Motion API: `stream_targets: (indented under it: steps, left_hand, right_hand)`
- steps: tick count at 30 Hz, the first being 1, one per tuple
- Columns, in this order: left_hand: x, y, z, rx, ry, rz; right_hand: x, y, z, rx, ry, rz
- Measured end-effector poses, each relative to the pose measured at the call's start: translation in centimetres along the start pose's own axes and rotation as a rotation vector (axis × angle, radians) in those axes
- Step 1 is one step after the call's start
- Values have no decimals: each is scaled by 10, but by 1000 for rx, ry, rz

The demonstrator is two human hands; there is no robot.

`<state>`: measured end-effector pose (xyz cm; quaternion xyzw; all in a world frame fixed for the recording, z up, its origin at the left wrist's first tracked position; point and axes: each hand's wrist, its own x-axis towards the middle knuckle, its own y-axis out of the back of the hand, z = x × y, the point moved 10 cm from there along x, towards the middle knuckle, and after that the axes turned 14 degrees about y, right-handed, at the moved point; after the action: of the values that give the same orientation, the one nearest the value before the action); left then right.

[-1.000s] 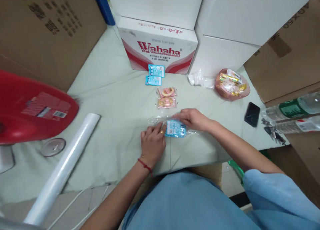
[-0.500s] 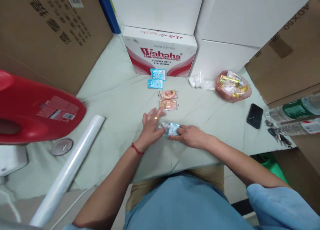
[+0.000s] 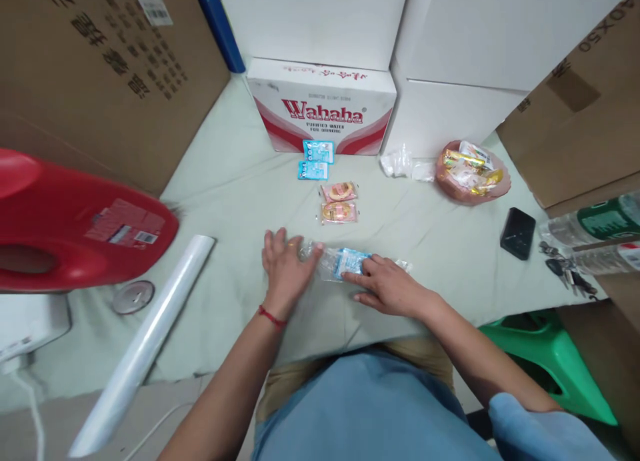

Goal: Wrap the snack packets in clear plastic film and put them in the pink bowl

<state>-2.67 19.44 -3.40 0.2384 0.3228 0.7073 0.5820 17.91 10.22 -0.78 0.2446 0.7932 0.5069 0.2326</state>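
A blue-and-white packet point(image 3: 351, 262) lies in clear plastic wrap point(image 3: 327, 264) on the cloth near the table's front edge. My left hand point(image 3: 286, 269) is at the wrap's left end, fingers spread and thumb touching the film. Over the packet's right side rests my right hand point(image 3: 389, 284), its index finger stretched across the packet and its thumb apart below. Beyond the hands lie two pink packets with round biscuits point(image 3: 340, 211), one behind the other. Farther back, two light-blue sachets point(image 3: 314, 171) overlap; the rear one leans against the Wahaha carton point(image 3: 323, 117).
At right are a pink bowl of wrapped snacks point(image 3: 470, 191), crumpled white plastic point(image 3: 403, 164), a black case point(image 3: 518, 233), keys point(image 3: 567, 271) and bottles point(image 3: 607, 221). A red jug point(image 3: 90, 227) and a plastic roll point(image 3: 145, 347) occupy the left. A green stool point(image 3: 560, 361) stands below.
My left hand has moved left, drawing out the wrap's left end. The right hand has shifted slightly, uncovering more of the packet. The view has tilted a little.
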Motion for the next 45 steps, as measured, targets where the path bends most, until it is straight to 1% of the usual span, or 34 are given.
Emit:
stream_targets:
  steps: [2,5,7,9,11,13,14,15,16,17,19,20,21,22,24,25,27,29,31,32,34,35,37,39,42,45]
  left_hand:
    - [-12,-1,9,21,5,-13]
    - [-29,0,26,-208,14,-107]
    - [-43,-3,45,-346,-16,-164]
    - [-60,-11,72,-382,-138,-209]
    - [-80,-29,97,-335,-301,-286]
    - [-98,-47,108,-210,-432,-306]
    - [-106,-54,109,-132,-483,-293]
    - [-112,-61,107,-53,-525,-272]
    - [-118,-65,103,20,-563,-250]
    - [-124,-69,100,80,-597,-231]
    - [-132,-72,95,162,-648,-196]
    - [-134,-72,94,187,-665,-180]
    - [-136,-72,93,206,-678,-165]
    - [-137,-71,94,219,-686,-151]
    - [-138,-68,96,246,-689,-118]
    - [-138,-67,97,264,-683,-98]
    - [-136,-64,97,308,-646,-47]
    - [-134,-62,95,347,-594,-15]
    - [-133,-65,93,358,-573,-42]
    - [-133,-68,91,352,-572,-77]
    - [-135,-68,85,293,-577,-152]
    - [-137,-64,80,241,-580,-179]
    - [-141,-48,67,117,-592,-201]
    - [-147,-26,51,39,-621,-192]
    - [-144,4,21,59,-597,-122]
    - [-134,23,4,69,-561,-26]
  right_hand:
    - [0,-2,0,6,-25,5]
    - [2,-5,0,4,-35,21]
    - [4,-6,0,3,-34,34]
    - [3,-6,-1,21,-40,61]
    - [-3,-1,-2,75,-33,118]
    - [-15,6,-6,191,26,186]
    - [-23,9,-7,268,55,230]
    - [-33,14,-5,335,52,297]
    - [-45,19,4,368,-5,386]
    - [-59,23,17,353,-119,488]
    - [-94,26,44,203,-428,658]
    - [-108,24,51,119,-553,686]
    - [-116,20,55,62,-624,673]
    - [-118,15,56,49,-645,636]
    - [-113,11,55,123,-616,584]
    - [-109,13,54,186,-598,582]
    - [-95,26,52,298,-568,608]
    - [-68,43,48,323,-528,600]
    - [-29,54,43,250,-492,514]
    - [-8,54,41,203,-489,445]
    - [29,43,37,133,-495,284]
    - [43,36,33,108,-491,212]
    - [62,21,23,59,-455,128]
    - [69,13,9,-1,-388,129]
    - [67,6,-6,-77,-313,171]
    - [64,-1,-7,-88,-316,174]
